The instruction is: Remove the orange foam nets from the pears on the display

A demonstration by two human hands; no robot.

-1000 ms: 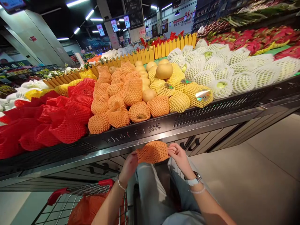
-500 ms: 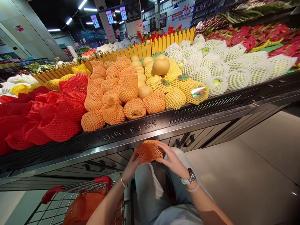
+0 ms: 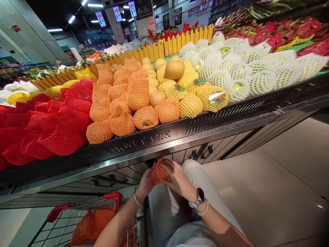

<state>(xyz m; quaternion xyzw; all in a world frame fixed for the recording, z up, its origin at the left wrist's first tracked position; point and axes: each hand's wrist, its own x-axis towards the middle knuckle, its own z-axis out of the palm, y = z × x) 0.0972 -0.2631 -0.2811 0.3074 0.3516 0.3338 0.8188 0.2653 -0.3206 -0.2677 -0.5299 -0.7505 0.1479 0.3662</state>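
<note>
I am gripping an orange foam net (image 3: 159, 171) in both hands, left hand (image 3: 146, 183) and right hand (image 3: 178, 180) closing around it, just below the fruit counter's (image 3: 144, 142) front edge (bunched small, not yet placed anywhere).

Supermarket: netted fruit display (image 3: 144, 99), cart (image 3: 84, 212)

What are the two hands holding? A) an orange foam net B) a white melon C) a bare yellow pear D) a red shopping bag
A: the left hand and right hand together hold an orange foam net, bunched up below the fruit shelf.
</note>
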